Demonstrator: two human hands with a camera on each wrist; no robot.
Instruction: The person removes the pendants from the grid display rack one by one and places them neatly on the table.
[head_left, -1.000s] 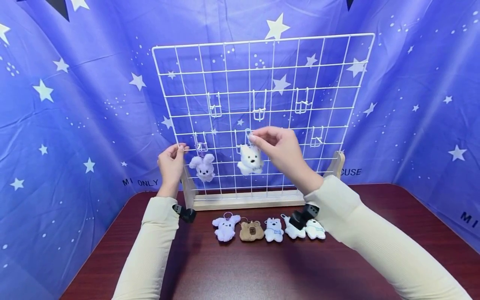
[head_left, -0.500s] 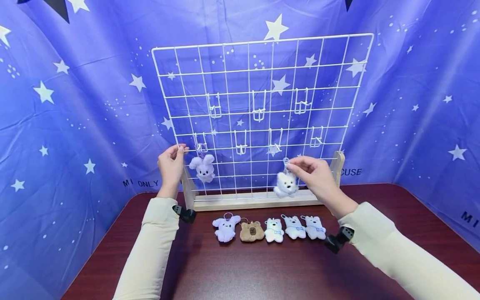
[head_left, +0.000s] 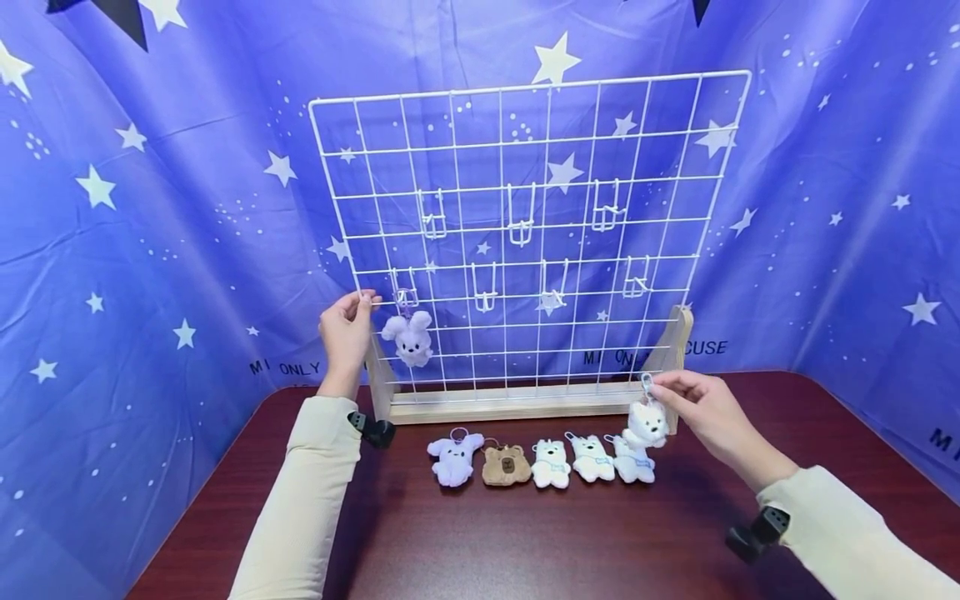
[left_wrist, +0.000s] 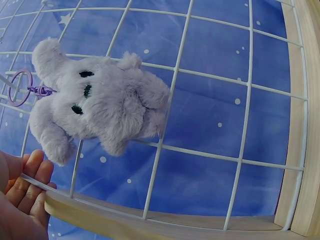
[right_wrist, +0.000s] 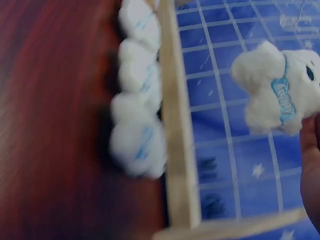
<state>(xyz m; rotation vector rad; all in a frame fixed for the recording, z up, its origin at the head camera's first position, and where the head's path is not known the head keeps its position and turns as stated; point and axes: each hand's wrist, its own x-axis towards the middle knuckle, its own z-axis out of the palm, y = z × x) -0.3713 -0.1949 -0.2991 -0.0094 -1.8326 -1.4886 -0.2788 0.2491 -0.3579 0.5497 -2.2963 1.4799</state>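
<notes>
My right hand (head_left: 705, 412) pinches the ring of a white plush bear keychain (head_left: 647, 423), which dangles just over the right end of the row on the table. In the right wrist view, this bear (right_wrist: 272, 90) shows a blue lettered ribbon. At the left edge of the white wire grid (head_left: 525, 321), my left hand (head_left: 347, 333) grips the side wire between thumb and fingers. Close by, a lilac plush bunny keychain (head_left: 411, 340) hangs by its purple ring (left_wrist: 20, 88) from a lower-row hook.
On the table (head_left: 480, 542) lie a lilac plush (head_left: 453, 462), a brown bear plush (head_left: 506, 467) and several white bears (head_left: 551, 465). Other white hooks (head_left: 521, 232) on the grid hold nothing. A wooden base (head_left: 517, 406) supports the grid.
My right hand has drawn the white bear away from the grid's lower middle hooks, rightward and down to above the row's right end. My left hand keeps its grip on the grid.
</notes>
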